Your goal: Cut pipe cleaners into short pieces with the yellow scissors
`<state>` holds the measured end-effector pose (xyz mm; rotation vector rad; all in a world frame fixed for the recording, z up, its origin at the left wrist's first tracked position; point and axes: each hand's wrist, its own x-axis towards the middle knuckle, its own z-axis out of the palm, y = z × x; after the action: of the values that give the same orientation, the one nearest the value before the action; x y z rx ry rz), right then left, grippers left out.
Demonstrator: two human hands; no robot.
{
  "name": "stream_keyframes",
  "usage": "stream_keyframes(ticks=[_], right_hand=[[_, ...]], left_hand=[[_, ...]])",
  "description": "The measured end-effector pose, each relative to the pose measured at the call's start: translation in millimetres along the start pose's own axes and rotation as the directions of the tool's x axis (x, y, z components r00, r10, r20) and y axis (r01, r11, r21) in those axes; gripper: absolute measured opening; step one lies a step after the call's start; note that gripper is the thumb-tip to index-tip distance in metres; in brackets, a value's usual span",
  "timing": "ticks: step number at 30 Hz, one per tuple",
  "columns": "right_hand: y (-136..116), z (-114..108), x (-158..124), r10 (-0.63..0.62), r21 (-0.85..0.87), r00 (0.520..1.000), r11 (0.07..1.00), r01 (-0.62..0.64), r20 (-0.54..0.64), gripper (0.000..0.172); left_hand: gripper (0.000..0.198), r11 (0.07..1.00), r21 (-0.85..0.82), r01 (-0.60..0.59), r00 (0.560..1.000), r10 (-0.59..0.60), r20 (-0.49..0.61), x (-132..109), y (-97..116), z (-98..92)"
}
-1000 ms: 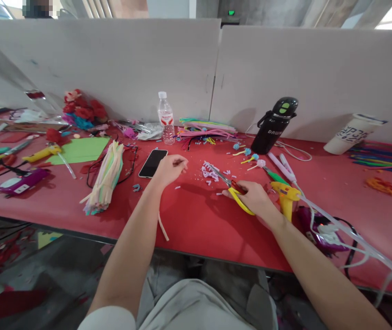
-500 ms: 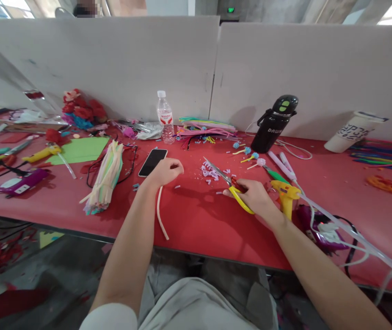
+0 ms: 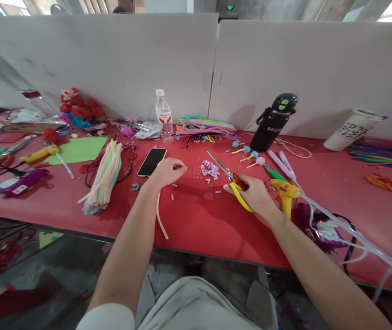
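My right hand [image 3: 256,195] grips yellow-handled scissors [image 3: 232,181], whose closed blades point up-left toward a small heap of cut lilac bits [image 3: 209,168] on the red table [image 3: 196,215]. My left hand [image 3: 168,170] rests on the table with its fingers curled in a pinch, just right of a black phone [image 3: 152,161]. What the pinch holds is too small to make out. A pale pink pipe cleaner [image 3: 160,217] runs from under that hand toward the table's front edge.
A yellow glue gun [image 3: 285,195] lies right beside my right hand. A black flask [image 3: 274,123], a water bottle [image 3: 163,114] and colourful pipe cleaners [image 3: 204,126] line the back. A pastel bundle [image 3: 104,176] lies at left, cables and a purple device [image 3: 321,227] at right.
The scissors tilted slightly and moved a little toward the lilac heap. My left hand shifted slightly, and the pale pipe cleaner beneath it now shows more along my forearm.
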<state>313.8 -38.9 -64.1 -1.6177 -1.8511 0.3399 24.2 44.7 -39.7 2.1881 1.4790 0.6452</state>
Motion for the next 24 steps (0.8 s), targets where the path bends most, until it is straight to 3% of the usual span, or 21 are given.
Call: stream_keyframes(ticks=[3, 5, 9, 19, 24], right_hand=[[0, 0, 0, 0.011, -0.017, 1.0, 1.0, -0.011, -0.014, 0.056], [-1, 0, 0, 0.013, -0.017, 1.0, 1.0, -0.013, -0.007, 0.057], [-2, 1, 0, 0.009, -0.004, 1.0, 1.0, -0.009, 0.009, 0.057], [2, 3, -1, 0.012, -0.015, 0.998, 1.0, -0.011, 0.06, 0.055], [4, 5, 0, 0.011, -0.016, 0.998, 1.0, -0.01, 0.06, 0.055]], left_hand=[[0.02, 0.985, -0.086, -0.15, 0.986, 0.156, 0.062, 1, 14, 19.8], [0.023, 0.97, -0.05, -0.236, 0.969, 0.239, 0.058, 2, 23, 35.2], [0.029, 0.96, 0.039, -0.276, 0.959, 0.273, 0.071, 3, 32, 56.5], [0.014, 0.947, 0.125, -0.295, 0.952, 0.279, 0.129, 5, 33, 61.7], [0.012, 0.962, -0.035, -0.272, 0.96, 0.273, 0.059, 6, 28, 60.3]])
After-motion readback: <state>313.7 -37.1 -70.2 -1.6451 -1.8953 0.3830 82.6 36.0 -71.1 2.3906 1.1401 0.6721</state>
